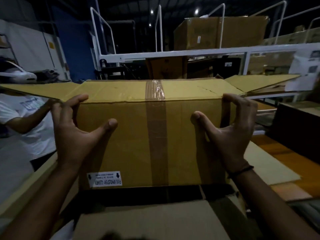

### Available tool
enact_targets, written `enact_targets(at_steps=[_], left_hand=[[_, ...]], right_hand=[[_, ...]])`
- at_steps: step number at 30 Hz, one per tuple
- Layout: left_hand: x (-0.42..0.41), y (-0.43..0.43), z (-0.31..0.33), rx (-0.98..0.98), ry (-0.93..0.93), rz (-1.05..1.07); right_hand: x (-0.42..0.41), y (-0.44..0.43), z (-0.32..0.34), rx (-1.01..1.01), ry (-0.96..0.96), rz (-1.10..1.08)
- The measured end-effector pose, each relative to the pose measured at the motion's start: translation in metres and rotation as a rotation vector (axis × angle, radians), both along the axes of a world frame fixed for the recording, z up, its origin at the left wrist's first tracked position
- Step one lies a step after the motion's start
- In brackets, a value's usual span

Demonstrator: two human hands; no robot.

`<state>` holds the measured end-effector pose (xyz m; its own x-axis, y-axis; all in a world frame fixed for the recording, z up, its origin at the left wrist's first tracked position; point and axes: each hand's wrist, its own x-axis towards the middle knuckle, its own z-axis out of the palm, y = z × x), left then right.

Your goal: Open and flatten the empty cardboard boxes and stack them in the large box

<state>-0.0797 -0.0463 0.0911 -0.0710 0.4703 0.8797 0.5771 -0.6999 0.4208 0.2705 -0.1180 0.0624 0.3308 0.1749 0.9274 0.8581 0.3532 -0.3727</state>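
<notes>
centre: cardboard box [131, 135] blocks | left: person [26, 129] close | right: dark crate [297, 129] near | lower centre: dark gap [138, 193] under box

- Setting: warehouse or goods store, dimly lit.
- Overhead: dark, high roof with a few small round ceiling lights [196, 11].
- Far side: raised platform edged by a white metal rail [181, 53], with white tube hoops [103, 28] standing up from it.
- On the platform: large brown carton [220, 32] bearing a small label. More stacked cartons [277, 61] sit behind the rail at right.
- Near field: taped carton [138, 135] with a printed sticker [104, 179] showing arrows. Flat cardboard sheets [270, 163] lie at right.
- Right edge: printed papers [308, 66] hanging up; text unreadable.
- Left: blue wall panel [74, 40]. A second person in a white T-shirt [26, 122] stands close by.
</notes>
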Motion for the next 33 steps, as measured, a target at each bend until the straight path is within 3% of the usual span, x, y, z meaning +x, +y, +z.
enact_targets(at_steps=[6, 15, 20, 24, 27, 30, 33], left_hand=[[-0.026, -0.013, -0.034, -0.038, -0.045, 0.017], [0.003, -0.038, -0.073, -0.097, -0.042, -0.008], [0.006, -0.041, -0.119, -0.376, -0.145, 0.018], [-0.009, -0.04, -0.145, -0.575, -0.028, 0.049], [-0.006, -0.047, -0.159, -0.699, 0.142, 0.27], [0.001, -0.058, -0.152, -0.493, 0.222, 0.472], [0.003, -0.055, -0.127, -0.271, 0.37, 0.443]], right_hand=[[-0.033, -0.006, -0.016, 0.026, 0.048, 0.016], [-0.023, -0.036, -0.069, -0.022, 0.219, -0.019], [-0.015, -0.031, -0.097, -0.249, 0.22, -0.015], [-0.012, -0.032, -0.112, -0.428, 0.212, -0.042], [0.006, -0.041, -0.11, -0.57, 0.124, -0.178], [0.017, -0.046, -0.092, -0.547, -0.043, -0.293], [0.017, -0.039, -0.069, -0.585, -0.174, -0.176]])
